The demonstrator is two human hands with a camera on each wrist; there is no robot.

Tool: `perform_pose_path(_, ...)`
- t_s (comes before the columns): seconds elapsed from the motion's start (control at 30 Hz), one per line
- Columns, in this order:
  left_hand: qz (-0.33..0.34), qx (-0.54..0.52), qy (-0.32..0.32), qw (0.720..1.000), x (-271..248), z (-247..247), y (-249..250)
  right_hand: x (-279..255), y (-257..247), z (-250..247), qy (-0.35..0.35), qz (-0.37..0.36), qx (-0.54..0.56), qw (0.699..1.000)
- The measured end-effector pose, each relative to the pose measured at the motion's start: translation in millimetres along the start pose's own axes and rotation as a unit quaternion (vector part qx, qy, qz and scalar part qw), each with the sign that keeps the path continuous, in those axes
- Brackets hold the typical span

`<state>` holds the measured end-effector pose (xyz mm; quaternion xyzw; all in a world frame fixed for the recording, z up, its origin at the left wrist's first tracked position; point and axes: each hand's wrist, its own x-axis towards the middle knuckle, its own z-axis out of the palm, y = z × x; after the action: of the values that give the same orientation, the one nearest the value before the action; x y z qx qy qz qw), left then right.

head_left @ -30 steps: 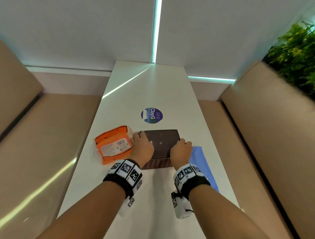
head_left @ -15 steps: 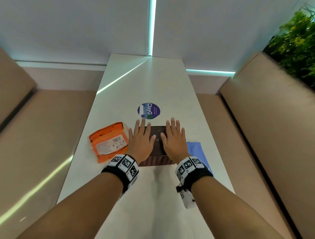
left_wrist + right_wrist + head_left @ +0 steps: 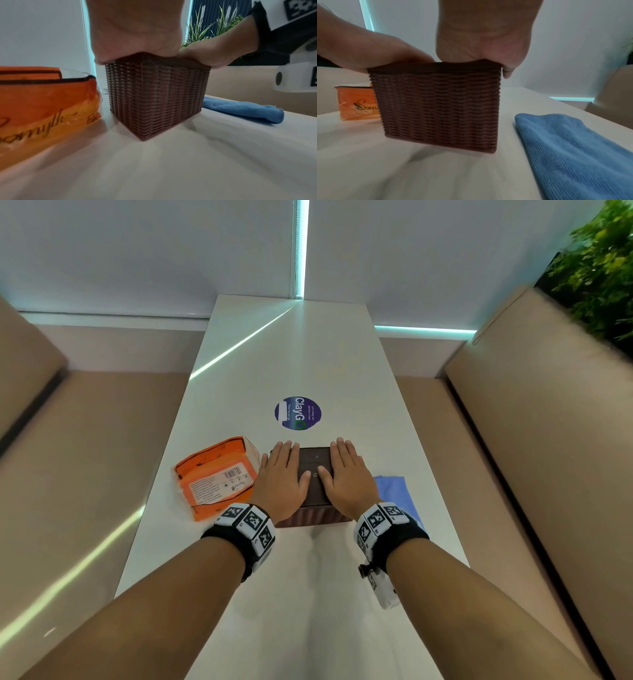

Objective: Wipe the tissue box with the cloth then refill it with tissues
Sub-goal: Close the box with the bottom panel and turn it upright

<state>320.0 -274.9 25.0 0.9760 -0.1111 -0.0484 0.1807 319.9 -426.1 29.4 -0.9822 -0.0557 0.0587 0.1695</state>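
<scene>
Pressing flat, left hand and right hand lie with fingers straight and together on the woven tissue box, mid-table between orange tissue pack and blue cloth. Left wrist: palm covers the box's top corner. Right wrist: likewise. Even downward pressure should seat the panel squarely.

The left hand and right hand are covering most of the box top, hiding any opening, while the right wrist is cutting off the cloth beside it.
</scene>
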Motion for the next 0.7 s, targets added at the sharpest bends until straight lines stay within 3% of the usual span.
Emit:
perform_pose_path(0.2,-0.013,0.044,-0.010,0.999,5.2,1.3,2.2,2.6,-5.9,1.9,0.013,0.005,-0.053,0.999)
perform_pose_path(0.37,0.046,0.058,-0.027,0.997,2.1,3.5,-6.0,-0.8,-1.5,4.6,0.025,-0.058,-0.076,0.995)
perform_pose_path(0.57,-0.025,-0.097,0.038,0.994,3.8,4.6,-0.5,2.1,-4.3,4.5,0.020,0.009,0.003,1.000)
perform_pose_path(0.7,-0.162,-0.264,0.051,0.950,5.8,5.8,-2.9,-0.4,-5.8,-1.0,0.040,0.032,0.076,0.996)
